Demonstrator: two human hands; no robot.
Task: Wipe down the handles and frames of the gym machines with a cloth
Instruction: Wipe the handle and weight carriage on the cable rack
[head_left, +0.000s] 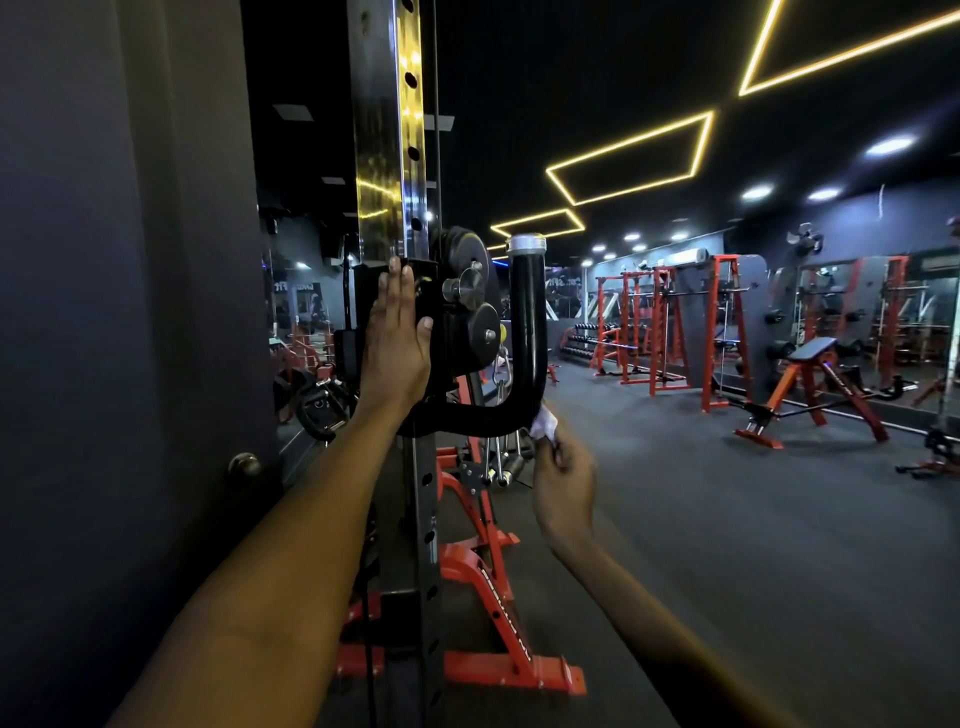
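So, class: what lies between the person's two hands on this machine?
In the head view, the pulley carriage and black curved handle lie between left hand and right hand.

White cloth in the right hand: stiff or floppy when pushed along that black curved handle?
Probably floppy: the small white cloth sits crumpled where the right hand pinches it against the glossy black curved handle. Likely light, since fingertips alone hold it. It may slide easily on that shiny tube, so firm pressure seems wise. The left hand rests flat on the black carriage.

Two hands (397, 338), one white cloth (544, 423), one black curved handle (527, 338), one holed upright (392, 130)
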